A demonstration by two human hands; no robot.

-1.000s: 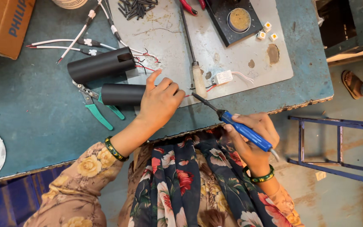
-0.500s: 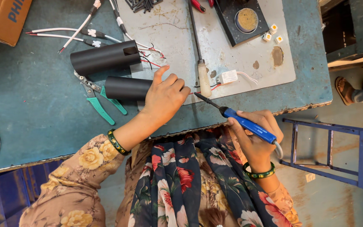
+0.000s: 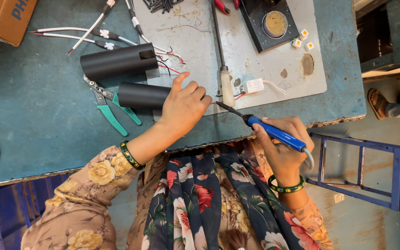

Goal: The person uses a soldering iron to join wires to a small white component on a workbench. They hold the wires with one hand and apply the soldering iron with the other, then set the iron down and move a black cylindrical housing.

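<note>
Soldering iron (image 3: 274,133) sits in the right hand (image 3: 283,148), fingers wrapped tight round the blue handle like a pen, its dark tip angled up and left toward the left hand (image 3: 184,109); the tip looks to be right at the fingertips there, near the front edge of the table (image 3: 33,115). That left hand is curled closed over the open end of the nearer black tube (image 3: 142,95), which lies on its side on the blue table top; whatever small part or wire it pinches is hidden under the fingers, so I cannot tell what the joint is.

A second black tube (image 3: 119,61) lies just behind the first, red and black wires (image 3: 167,65) trailing from its end; green-handled pliers (image 3: 112,109) rest beside both tubes, touching the nearer one. On the grey mat (image 3: 195,37) lie a screwdriver (image 3: 222,74) and a small white driver box (image 3: 254,85) with its leads; the dark iron stand (image 3: 271,23) is further back.

To do this well, I'd judge: keep the tube pressed flat so it cannot roll; bring the tip in low and steady, touching only the metal and not the fingertips so close by; keep the cord at the handle's rear slack and off the lap; hold the iron clear of the tube's black wall, which may mark with heat.
</note>
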